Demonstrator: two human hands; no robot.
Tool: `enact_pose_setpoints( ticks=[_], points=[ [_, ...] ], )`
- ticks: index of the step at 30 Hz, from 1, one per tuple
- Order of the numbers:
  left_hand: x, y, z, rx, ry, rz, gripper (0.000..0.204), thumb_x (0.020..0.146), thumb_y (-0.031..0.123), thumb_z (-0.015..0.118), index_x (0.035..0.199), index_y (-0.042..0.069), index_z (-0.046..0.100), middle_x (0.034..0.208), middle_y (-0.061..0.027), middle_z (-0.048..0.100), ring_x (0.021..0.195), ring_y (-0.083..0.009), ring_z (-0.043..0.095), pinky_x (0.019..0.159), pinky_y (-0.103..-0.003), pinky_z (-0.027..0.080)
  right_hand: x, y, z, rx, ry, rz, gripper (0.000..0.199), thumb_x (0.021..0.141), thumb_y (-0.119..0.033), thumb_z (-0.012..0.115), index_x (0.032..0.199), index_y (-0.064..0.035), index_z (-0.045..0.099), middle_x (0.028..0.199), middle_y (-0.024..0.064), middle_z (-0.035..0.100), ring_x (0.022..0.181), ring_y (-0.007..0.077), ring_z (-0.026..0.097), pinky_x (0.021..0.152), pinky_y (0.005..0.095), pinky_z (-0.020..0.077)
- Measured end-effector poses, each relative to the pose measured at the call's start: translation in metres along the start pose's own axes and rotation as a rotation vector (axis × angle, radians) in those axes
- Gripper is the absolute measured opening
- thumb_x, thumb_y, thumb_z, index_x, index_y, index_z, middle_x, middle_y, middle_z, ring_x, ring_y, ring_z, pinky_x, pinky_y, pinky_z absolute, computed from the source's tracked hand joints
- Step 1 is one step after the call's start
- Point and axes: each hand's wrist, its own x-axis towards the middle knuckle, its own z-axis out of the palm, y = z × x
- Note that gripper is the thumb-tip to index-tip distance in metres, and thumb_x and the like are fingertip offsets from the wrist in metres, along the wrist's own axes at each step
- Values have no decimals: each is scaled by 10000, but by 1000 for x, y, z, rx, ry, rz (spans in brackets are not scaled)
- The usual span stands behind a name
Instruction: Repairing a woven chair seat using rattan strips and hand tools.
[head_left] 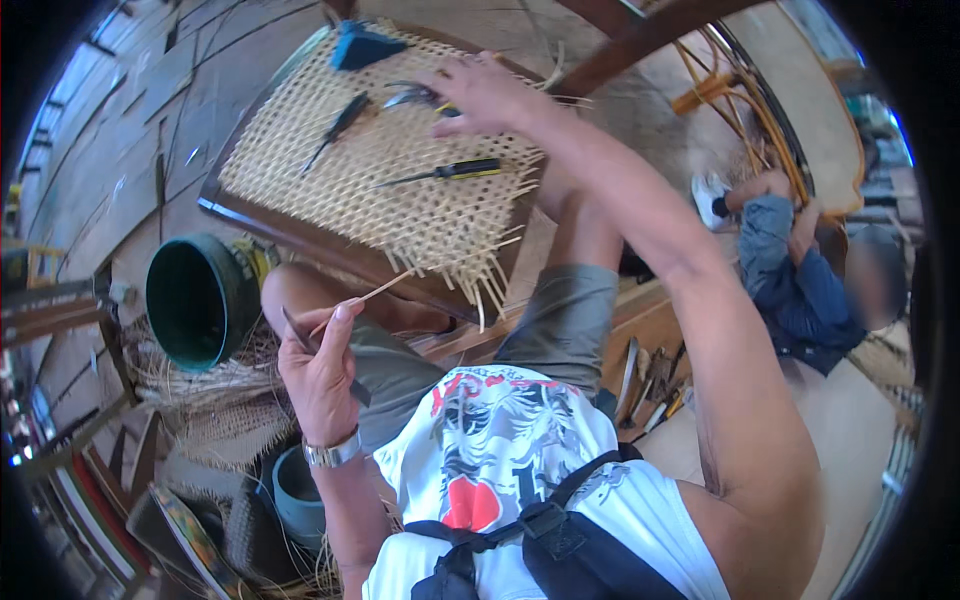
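A woven cane chair seat [400, 190] in a dark wooden frame [262, 225] lies in front of me, loose strand ends sticking out at its near edge. My left hand [320, 370] pinches a thin cane strip [370, 292] and a small dark blade. My right hand [485, 95] reaches across the far part of the weave and rests on pliers [415, 96] lying there. A yellow-handled screwdriver [445, 173] and a dark awl [338, 125] lie on the cane. A blue block [362, 47] sits at the seat's far corner.
A dark green bucket [195, 300] lies on its side to my left, over a heap of straw [215, 415]. A grey-blue cup [298, 495] stands below it. Another person in a blue jacket [795, 285] works at right. Hand tools [650, 385] lie by my right knee.
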Motion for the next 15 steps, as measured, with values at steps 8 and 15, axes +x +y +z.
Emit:
enact_pose_setpoints(
  ticks=[8,15],
  points=[
    [2,-14,44,57,-196,-65,91,964,96,724,970,30,660,721,36,621,514,4,439,447,-166,307,-130,-164,-66,1325,-36,150,258,997,-251,623,1105,-17,646,847,175,718,794,348,717,724,438,544],
    [2,-32,72,435,-511,-139,201,986,185,707,1019,-13,689,790,-1,680,679,-25,532,579,-207,427,-200,-90,-61,1173,-284,255,97,966,-125,608,951,-30,622,782,135,651,730,317,664,677,401,520]
  ],
)
